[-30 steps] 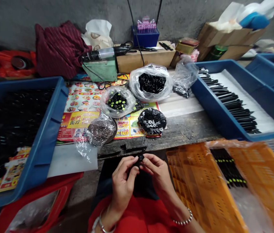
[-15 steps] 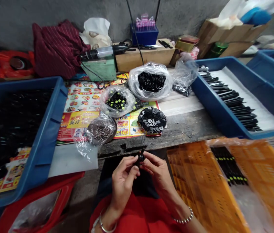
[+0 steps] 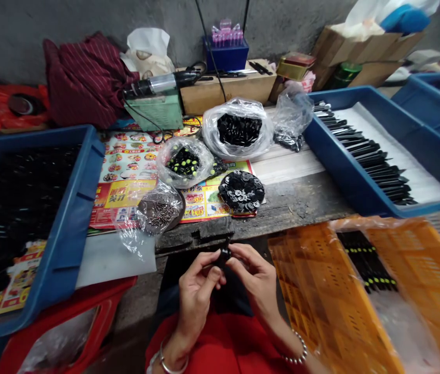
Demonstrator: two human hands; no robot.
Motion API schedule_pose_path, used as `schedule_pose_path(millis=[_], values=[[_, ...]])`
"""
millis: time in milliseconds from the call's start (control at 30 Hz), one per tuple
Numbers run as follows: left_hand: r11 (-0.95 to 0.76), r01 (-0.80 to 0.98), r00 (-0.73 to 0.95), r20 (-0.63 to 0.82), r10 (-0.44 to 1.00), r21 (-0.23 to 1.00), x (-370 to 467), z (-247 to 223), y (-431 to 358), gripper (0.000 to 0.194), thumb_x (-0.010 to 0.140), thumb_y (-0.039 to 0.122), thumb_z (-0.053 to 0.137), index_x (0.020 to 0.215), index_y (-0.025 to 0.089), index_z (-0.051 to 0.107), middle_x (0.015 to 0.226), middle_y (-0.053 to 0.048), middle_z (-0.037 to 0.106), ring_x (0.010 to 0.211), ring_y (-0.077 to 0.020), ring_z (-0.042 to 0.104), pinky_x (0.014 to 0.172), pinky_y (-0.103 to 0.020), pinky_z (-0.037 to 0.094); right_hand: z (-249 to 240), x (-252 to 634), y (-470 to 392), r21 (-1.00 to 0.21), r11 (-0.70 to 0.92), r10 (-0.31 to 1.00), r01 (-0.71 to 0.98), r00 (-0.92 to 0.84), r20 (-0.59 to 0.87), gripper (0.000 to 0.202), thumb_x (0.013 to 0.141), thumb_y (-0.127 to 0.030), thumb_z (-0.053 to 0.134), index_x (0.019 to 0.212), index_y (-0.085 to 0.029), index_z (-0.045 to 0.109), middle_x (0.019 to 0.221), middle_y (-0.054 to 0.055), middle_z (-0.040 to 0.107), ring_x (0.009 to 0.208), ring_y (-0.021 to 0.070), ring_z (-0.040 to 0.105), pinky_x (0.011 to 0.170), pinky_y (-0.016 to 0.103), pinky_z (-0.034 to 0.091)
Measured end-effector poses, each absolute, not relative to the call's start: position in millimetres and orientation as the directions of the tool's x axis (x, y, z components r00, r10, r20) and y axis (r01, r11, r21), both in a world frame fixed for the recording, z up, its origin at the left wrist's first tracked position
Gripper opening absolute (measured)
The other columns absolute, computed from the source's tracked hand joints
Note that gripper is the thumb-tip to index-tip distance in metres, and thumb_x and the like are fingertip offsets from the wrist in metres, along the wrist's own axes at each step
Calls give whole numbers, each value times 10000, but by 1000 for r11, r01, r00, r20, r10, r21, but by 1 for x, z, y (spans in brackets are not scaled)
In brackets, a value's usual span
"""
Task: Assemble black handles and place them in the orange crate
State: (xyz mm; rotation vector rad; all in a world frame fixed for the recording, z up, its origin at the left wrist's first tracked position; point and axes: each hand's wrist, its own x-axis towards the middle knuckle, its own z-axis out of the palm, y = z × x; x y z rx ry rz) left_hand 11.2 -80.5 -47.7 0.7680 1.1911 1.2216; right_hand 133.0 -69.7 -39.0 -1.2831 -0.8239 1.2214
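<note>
Between my fingertips is a small black part (image 3: 224,256), too dark and small to name more exactly. My left hand (image 3: 201,285) pinches it from the left. My right hand (image 3: 254,278) grips it from the right with thumb and fingers. Both hands are held above my lap, just in front of the bench edge. Beyond them lie a dish of small screws (image 3: 160,214), a round pile of flat black discs (image 3: 242,192), a plastic bag of black and yellow-green pieces (image 3: 184,162) and a larger bag of black pieces (image 3: 239,130).
A blue tray of black parts (image 3: 83,192) stands at left, and another blue tray (image 3: 344,179) with rows of black pieces at right. Below it is an orange crate (image 3: 321,291). An electric screwdriver (image 3: 161,83) rests on a green box (image 3: 153,115). A cable (image 3: 214,57) hangs down.
My right fingers have shifted slightly around the black part, the thumb closing in on it. The whole view has moved a little; the things on the bench stay put.
</note>
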Motion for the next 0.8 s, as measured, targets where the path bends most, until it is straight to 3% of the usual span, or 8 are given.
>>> schedule_pose_path(millis=[133,300,533,700,800], values=[[334,-451,0,-374,927,828,13,-48,-80,254,731,297,771,954,186,718,690,1,630,512,-78,527,473,-177,399,-34,135,-72,-995,-58,969,-84,234,-76,175,758,-202,712,917,-242,774,857,44,682,745,177,639,606,237,518],[324,-405,-9,-358,934,855,13,-50,-82,248,759,293,750,974,179,705,696,-2,631,531,-80,521,483,-179,390,-29,140,-69,-993,-117,977,7,182,-114,108,784,-255,691,816,-197,777,689,28,651,623,158,590,579,246,468],[316,-310,-8,-335,942,897,14,-52,-86,272,783,311,711,1006,162,670,652,-1,611,534,-97,508,487,-194,389,-34,150,-65,-966,-235,970,-109,31,-240,214,804,-366,682,801,-168,763,629,6,600,548,139,562,535,247,445],[302,-284,-12,-319,948,910,13,-53,-87,261,789,314,703,1001,163,678,685,-7,621,546,-100,525,506,-202,415,-41,148,-68,-918,-307,938,-251,86,-337,250,718,-356,777,882,-176,719,705,9,676,584,146,602,572,247,491],[284,-272,-14,-299,954,919,13,-53,-85,236,797,309,697,991,175,687,752,-11,624,557,-94,533,507,-199,419,-41,148,-70,-926,-295,939,-237,105,-326,222,721,-325,782,879,-183,714,781,20,713,670,158,645,630,239,512]])
